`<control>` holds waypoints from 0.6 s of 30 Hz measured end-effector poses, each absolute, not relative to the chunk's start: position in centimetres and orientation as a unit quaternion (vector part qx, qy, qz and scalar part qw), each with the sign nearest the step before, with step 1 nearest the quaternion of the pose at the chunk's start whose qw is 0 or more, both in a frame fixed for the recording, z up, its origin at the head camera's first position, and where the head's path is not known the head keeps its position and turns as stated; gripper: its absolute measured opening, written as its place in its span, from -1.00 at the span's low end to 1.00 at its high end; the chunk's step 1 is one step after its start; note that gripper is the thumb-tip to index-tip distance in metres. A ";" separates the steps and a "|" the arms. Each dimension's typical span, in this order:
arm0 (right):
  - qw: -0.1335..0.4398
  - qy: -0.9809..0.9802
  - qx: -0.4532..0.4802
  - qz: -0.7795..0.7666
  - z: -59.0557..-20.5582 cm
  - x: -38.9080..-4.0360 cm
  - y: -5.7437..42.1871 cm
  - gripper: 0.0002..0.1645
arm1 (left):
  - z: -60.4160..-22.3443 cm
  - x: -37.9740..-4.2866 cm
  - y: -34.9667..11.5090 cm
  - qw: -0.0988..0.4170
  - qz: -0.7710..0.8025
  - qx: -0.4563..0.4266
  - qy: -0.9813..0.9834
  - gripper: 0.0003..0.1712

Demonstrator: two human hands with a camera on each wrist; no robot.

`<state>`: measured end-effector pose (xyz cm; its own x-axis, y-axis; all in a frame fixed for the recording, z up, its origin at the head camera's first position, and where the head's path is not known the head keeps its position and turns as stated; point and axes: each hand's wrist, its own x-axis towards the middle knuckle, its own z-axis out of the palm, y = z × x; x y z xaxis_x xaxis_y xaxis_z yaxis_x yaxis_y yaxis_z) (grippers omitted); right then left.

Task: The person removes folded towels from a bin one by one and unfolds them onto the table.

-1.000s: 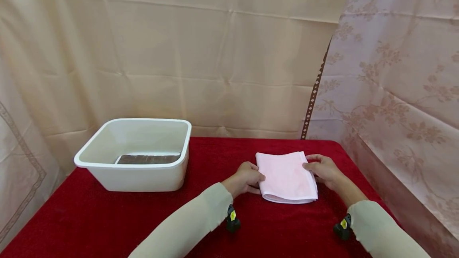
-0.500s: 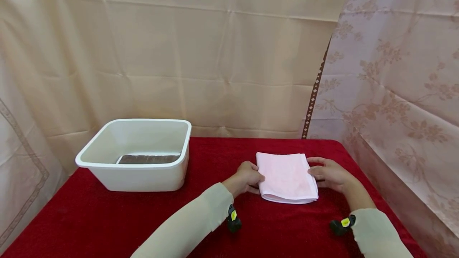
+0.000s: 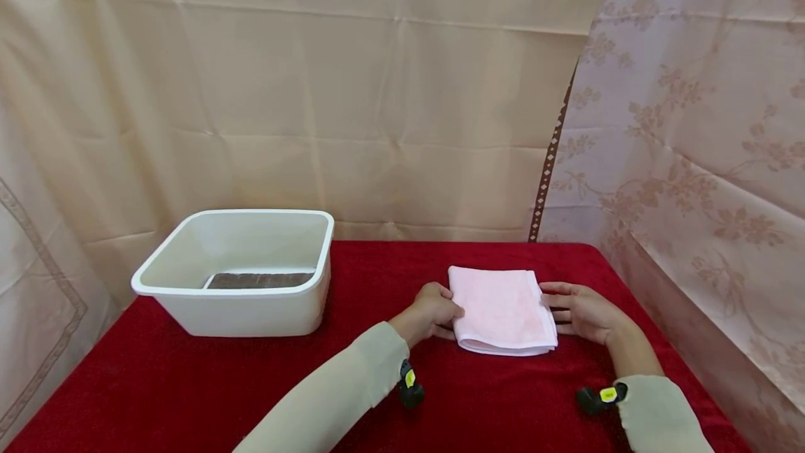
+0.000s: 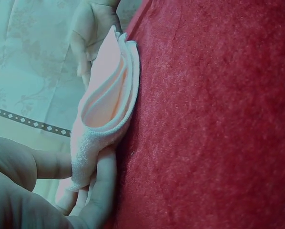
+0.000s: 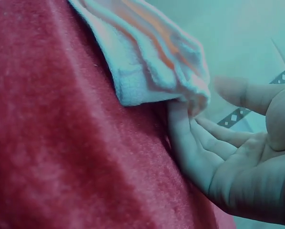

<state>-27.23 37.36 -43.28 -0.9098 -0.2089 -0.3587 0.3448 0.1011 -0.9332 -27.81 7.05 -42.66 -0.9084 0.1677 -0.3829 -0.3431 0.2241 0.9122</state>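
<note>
A folded pink towel with white edging lies on the red cloth, its layers stacked and showing at the near side. My left hand pinches its left edge; in the left wrist view the thumb presses one face and the fingers are tucked beneath. At the opposite edge, my right hand has its fingers extended against the towel's side. In the right wrist view the fingertips reach under the towel's corner, while the thumb stands apart from it.
A white plastic basin stands at the left of the red-covered table, with a dark brown flat item on its floor. Beige curtains hang behind, and a floral curtain borders the right side.
My right hand has loosened from the towel's right edge and shifted slightly right and down, its fingers straightening. The left hand keeps its pinch, and the towel has barely moved.
</note>
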 end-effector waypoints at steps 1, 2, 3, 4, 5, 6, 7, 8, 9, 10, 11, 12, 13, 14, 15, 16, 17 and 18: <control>0.206 0.717 0.052 -0.664 -43.3 -27.2 37.2 -0.20 | -42.6 -27.8 7.0 0.204 0.621 -0.057 0.755 -0.63; 0.207 0.721 0.054 -0.659 -43.3 -27.2 37.1 -0.17 | -42.6 -27.9 7.1 0.203 0.623 -0.057 0.753 -0.63; 0.207 0.723 0.057 -0.657 -43.2 -27.2 37.0 -0.13 | -42.6 -27.9 7.1 0.202 0.625 -0.056 0.752 -0.63; 0.206 0.725 0.058 -0.655 -43.2 -27.2 36.9 -0.10 | -42.6 -27.9 7.1 0.201 0.629 -0.053 0.749 -0.63; 0.203 0.726 0.059 -0.655 -43.2 -27.2 36.8 -0.09 | -42.6 -27.9 7.1 0.200 0.634 -0.051 0.745 -0.62; 0.199 0.726 0.056 -0.656 -43.2 -27.2 36.8 -0.08 | -42.6 -27.9 7.2 0.200 0.639 -0.048 0.741 -0.62; 0.196 0.726 0.049 -0.657 -43.1 -27.2 36.8 -0.08 | -42.5 -27.8 7.3 0.198 0.643 -0.045 0.738 -0.62; 0.192 0.725 0.048 -0.660 -43.0 -27.2 36.9 -0.08 | -42.4 -27.8 7.4 0.197 0.648 -0.041 0.735 -0.61; 0.188 0.724 0.046 -0.662 -42.9 -27.2 37.0 -0.09 | -42.3 -27.8 7.5 0.196 0.652 -0.037 0.732 -0.61; 0.184 0.724 0.041 -0.664 -42.8 -27.2 37.1 -0.10 | -42.2 -27.7 7.6 0.195 0.655 -0.032 0.730 -0.61; 0.180 0.724 0.040 -0.665 -42.7 -27.2 37.3 -0.10 | -42.1 -27.7 7.7 0.194 0.658 -0.028 0.727 -0.61; 0.177 0.724 0.040 -0.665 -42.5 -27.1 37.5 -0.11 | -42.0 -27.6 7.9 0.194 0.659 -0.025 0.726 -0.61; 0.174 0.726 0.040 -0.664 -42.4 -27.1 37.7 -0.12 | -41.9 -27.4 8.0 0.196 0.661 -0.022 0.724 -0.61; 0.173 0.726 0.041 -0.664 -42.2 -27.0 38.0 -0.13 | -41.9 -27.3 8.2 0.199 0.663 -0.019 0.722 -0.62; 0.172 0.727 0.041 -0.663 -42.1 -26.9 38.3 -0.13 | -41.9 -27.2 8.3 0.202 0.664 -0.017 0.720 -0.62; 0.173 0.729 0.038 -0.662 -42.0 -26.9 38.7 -0.13 | -41.9 -27.0 8.5 0.205 0.665 -0.015 0.718 -0.63; 0.175 0.730 0.039 -0.659 -41.9 -26.8 39.0 -0.13 | -41.9 -26.9 8.7 0.209 0.666 -0.014 0.715 -0.63; 0.179 0.732 0.035 -0.657 -41.8 -26.7 39.3 -0.12 | -42.0 -26.7 8.8 0.211 0.668 -0.012 0.713 -0.63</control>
<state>-26.66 39.33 -41.83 -0.9334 -0.1837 -0.3082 0.2865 0.1354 -0.9485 -26.72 8.83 -41.97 -0.9103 0.2660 -0.3172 -0.2990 0.1073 0.9482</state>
